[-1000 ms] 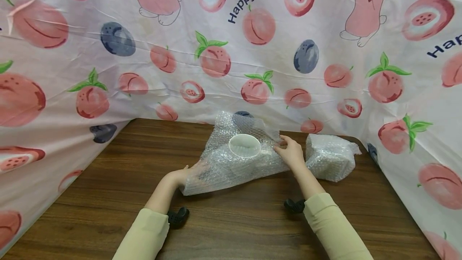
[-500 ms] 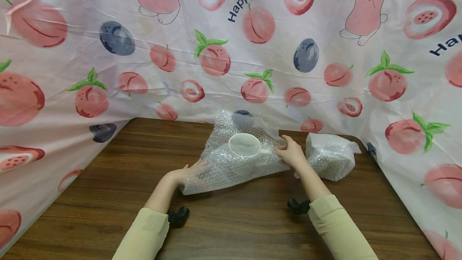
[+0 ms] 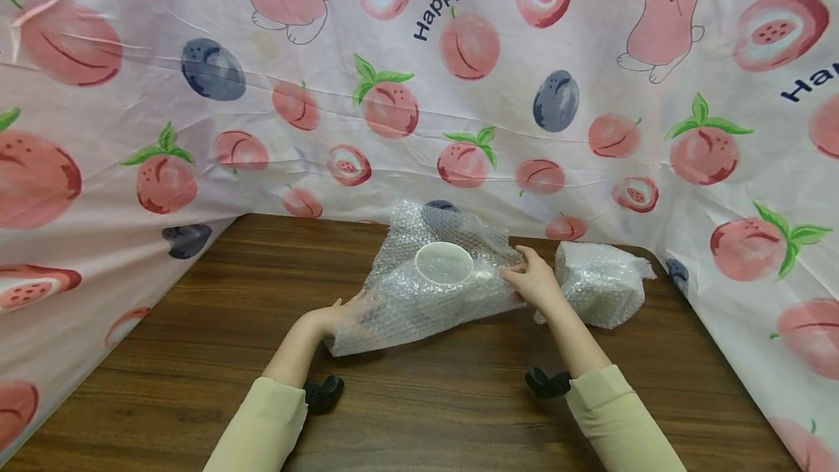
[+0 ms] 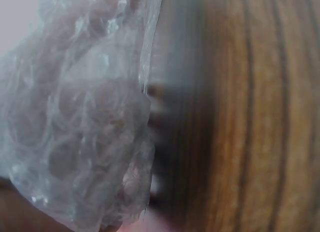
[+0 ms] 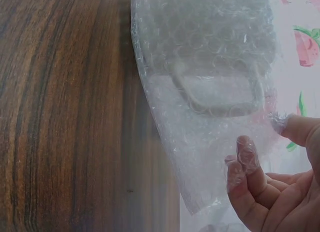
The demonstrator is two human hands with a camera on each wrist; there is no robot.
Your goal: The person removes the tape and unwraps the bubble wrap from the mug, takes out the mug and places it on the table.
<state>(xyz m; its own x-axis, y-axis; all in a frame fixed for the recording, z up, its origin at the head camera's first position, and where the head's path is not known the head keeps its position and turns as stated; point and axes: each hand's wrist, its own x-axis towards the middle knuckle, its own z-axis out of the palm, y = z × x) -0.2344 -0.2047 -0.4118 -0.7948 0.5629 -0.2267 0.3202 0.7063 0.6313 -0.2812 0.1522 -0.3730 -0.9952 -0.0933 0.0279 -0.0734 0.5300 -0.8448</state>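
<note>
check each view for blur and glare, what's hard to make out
Head view: mostly sharp, small glints on the bubble wrap, left hand partly veiled by it; left wrist view: table grain soft, wrap hazy, a dark smear beside it; right wrist view: grain fairly clear, mug handle softened through the wrap, plastic sheen over the right hand's fingertips.

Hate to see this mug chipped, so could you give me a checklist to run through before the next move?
1. White mug fully covered: not ok, its round opening shows.
2. Handle under the bubble wrap: ok, it shows through the sheet.
3. Left grip reaching under the wrap: ok.
4. Right grip touching the wrap's edge: ok; how firmly it holds, cannot tell.
5. Right arm apart from the wrapped bundle beside it: cannot tell, they overlap in the head view.
</note>
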